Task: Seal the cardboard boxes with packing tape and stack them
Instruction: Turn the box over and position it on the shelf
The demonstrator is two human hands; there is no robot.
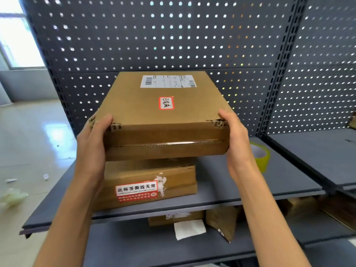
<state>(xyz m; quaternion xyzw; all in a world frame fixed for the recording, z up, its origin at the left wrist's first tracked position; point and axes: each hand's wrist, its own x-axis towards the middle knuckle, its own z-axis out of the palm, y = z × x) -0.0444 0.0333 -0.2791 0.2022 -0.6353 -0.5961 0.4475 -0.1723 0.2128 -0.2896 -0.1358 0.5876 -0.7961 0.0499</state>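
While the taped upper box (165, 105), stiff and seemingly light, is gripped at its near corners by the left hand (94, 135) and right hand (234, 135), it is held just above the lower box (148, 182) on the shelf (269, 182).

I see bright daylight from the window (11, 35) far left, glare on the floor (52, 132) there, straight lines bowing at the edges, and slight softness throughout.

upper box (163, 105) sat above lower box (150, 182) on the shelf (260, 182), held between left hand (92, 139) and right hand (235, 139). tape roll (262, 157) stood right of them, pegboard (173, 35) behind.
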